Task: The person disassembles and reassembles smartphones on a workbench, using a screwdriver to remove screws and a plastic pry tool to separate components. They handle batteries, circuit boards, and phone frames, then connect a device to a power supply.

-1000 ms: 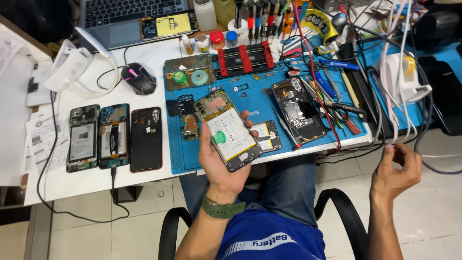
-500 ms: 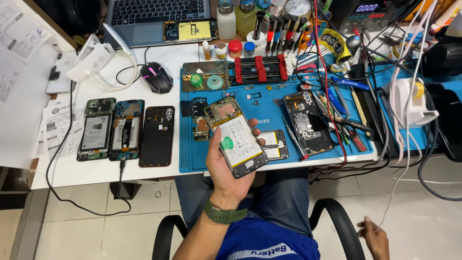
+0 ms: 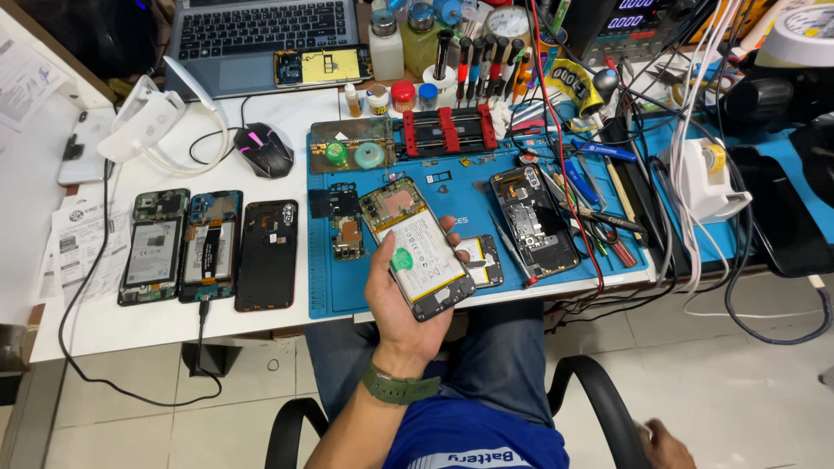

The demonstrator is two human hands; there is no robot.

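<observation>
Left hand [image 3: 401,300] has its fingers clamped around an opened phone [image 3: 418,248] (battery showing) mid-frame, over the worktop [image 3: 261,334] edge. Right hand [image 3: 665,445] sits bottom right, fingers can't tell.

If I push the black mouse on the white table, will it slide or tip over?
The mouse is low and rounded with a flat base, so it probably slides rather than tips. Its cable looks slack and may drag slightly. The table looks smooth, so little resistance is likely.
</observation>
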